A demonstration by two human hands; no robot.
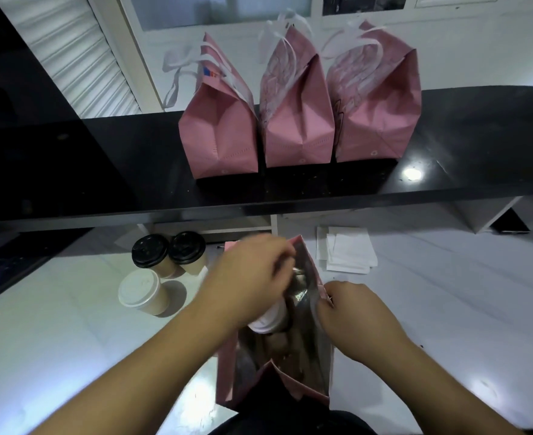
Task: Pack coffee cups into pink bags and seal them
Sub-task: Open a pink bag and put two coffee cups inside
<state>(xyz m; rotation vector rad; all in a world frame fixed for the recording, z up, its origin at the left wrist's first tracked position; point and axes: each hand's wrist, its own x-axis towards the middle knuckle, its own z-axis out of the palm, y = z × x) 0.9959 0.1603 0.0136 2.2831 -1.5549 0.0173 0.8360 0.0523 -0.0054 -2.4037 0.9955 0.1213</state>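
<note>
Open bag: we see one pink bag (309, 381) standing open at lower centre of the frame, silver lining showing, on the white surface (79, 350).
Cup inside: a white-lidded cup (269, 320) sits in the bag mouth, leaning left; more brownish shapes below it, too blurred for us to count.
Left hand: our left hand (252, 277) is over the far left rim of the bag, fingers curled and pinching at the rim or lining; motion blur, so we cannot tell exactly what it grips.
Right hand: our right hand (353, 318) pinches the right rim of the bag, fingers pressed together on the edge.
Loose cups: three cups left of the bag, centre left of the frame, close together: two with black lids (150, 250) (187, 247) and one with a white lid (139, 290) nearer us.
Finished bags: three pink bags (219, 133) (298, 127) (375, 105) stand in a row on the black counter ledge (447, 171), upper centre, tops folded shut, white handles up.
Papers: white paper sheets (350, 249) right of the open bag, on the surface.
Progress: we judge three bags done, a fourth loaded or nearly so and not yet sealed.
Left: closing this bag; three cups unpacked, so likely at least one more bag.
</note>
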